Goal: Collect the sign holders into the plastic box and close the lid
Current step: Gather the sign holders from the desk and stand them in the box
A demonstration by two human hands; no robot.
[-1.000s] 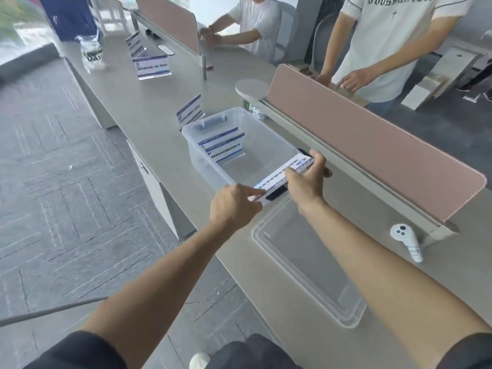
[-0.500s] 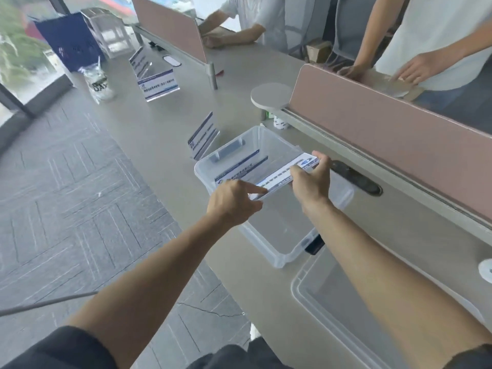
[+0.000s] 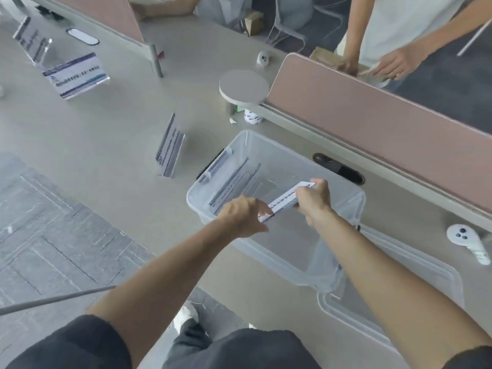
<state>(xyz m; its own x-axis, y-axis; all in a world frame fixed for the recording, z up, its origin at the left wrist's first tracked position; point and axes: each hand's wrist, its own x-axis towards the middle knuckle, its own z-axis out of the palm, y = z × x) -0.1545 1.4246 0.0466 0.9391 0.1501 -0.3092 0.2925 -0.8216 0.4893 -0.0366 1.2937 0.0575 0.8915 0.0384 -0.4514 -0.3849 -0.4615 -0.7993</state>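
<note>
Sign holder going into the box, two-handed

Left hand (image 3: 243, 218) and right hand (image 3: 312, 199) pinch the ends of the sign holder (image 3: 286, 200) over the plastic box (image 3: 343, 209); looks light, stiff, kinda slick, so end grips seem smart.

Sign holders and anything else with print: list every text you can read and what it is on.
None can be read.
Held sign holder: printed lines, blurred.
Sign holders in the plastic box: edge-on, unreadable.
Nearest standing sign holder: blurred.
Far sign holder: blue bands, text too small.
White cup: dark marks, illegible.
</note>
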